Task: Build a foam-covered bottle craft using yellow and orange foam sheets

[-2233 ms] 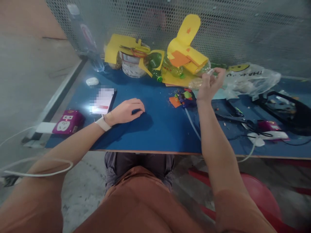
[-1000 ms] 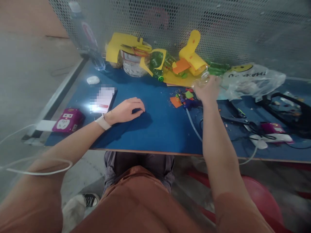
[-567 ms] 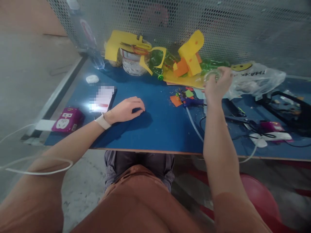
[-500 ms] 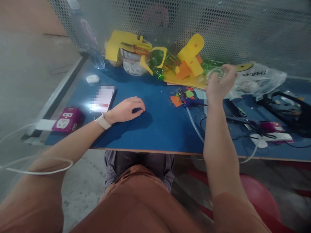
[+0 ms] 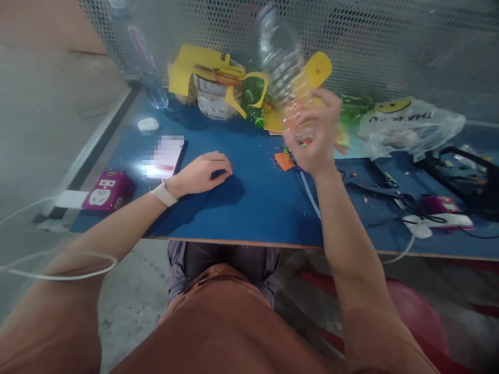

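A clear plastic bottle (image 5: 281,54) stands tilted in the air, its capped end up and to the left. My right hand (image 5: 315,137) is closed round its lower part; motion blurs the bottle a little. On the blue table (image 5: 257,208) rests my left hand (image 5: 208,171), empty and loosely curved, with a gap between thumb and fingers. The phone (image 5: 167,158) with its lit screen lies beside my left wrist. Below the raised bottle are an orange paper scrap (image 5: 284,161) and a glue gun's white cord (image 5: 310,192); my right hand hides most of the gun.
Yellow paper cutouts and scissors (image 5: 224,75) lie over a tub (image 5: 216,98) at the back. Green bottles (image 5: 354,106) and a plastic bag (image 5: 417,124) stand right of them. Another clear bottle (image 5: 142,57) is upright at left, near a purple power adapter (image 5: 105,191). Cables cross the right side.
My right hand has lifted the clear bottle from the back right and brought it left, tilting it upward. My left hand stays where it was.
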Demonstrator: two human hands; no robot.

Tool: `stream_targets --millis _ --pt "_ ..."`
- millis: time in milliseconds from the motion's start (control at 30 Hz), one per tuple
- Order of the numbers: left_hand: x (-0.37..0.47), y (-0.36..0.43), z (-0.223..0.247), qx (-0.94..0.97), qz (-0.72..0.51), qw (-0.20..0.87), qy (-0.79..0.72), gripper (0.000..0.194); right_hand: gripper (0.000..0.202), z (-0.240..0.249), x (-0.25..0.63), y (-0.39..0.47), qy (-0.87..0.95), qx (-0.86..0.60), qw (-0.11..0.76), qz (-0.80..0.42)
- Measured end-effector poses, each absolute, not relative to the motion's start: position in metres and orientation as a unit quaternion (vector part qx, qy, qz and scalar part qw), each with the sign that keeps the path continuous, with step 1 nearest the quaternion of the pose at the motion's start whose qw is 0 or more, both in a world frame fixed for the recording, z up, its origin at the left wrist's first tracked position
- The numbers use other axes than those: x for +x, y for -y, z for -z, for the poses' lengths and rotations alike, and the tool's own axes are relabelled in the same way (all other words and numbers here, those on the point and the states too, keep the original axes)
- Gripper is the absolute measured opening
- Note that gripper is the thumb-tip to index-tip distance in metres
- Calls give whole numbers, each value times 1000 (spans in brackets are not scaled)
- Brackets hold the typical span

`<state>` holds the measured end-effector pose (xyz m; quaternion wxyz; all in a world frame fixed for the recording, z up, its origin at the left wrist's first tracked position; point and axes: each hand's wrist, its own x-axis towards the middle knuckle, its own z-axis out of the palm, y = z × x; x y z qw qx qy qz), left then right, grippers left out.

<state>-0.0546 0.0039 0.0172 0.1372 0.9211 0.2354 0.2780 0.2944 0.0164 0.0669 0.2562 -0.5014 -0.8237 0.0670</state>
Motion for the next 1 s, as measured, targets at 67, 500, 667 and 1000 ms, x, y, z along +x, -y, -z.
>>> stream_targets --millis 67,500,667,1000 --pt "-54 -4 -15 922 -283 131 -231 26 44 -70 276 -5 833 -487 246 -86" --pt "-148 -68 -24 781 -289 -50 -551 19 25 -41 258 -3 864 -432 191 -172" --pt "-168 -65 -24 728 -192 -40 -657 41 26 -41 255 -2 868 -426 178 -181" --pt "-140 -19 -79 690 -65 23 -721 62 25 -44 255 0 869 -432 163 -180"
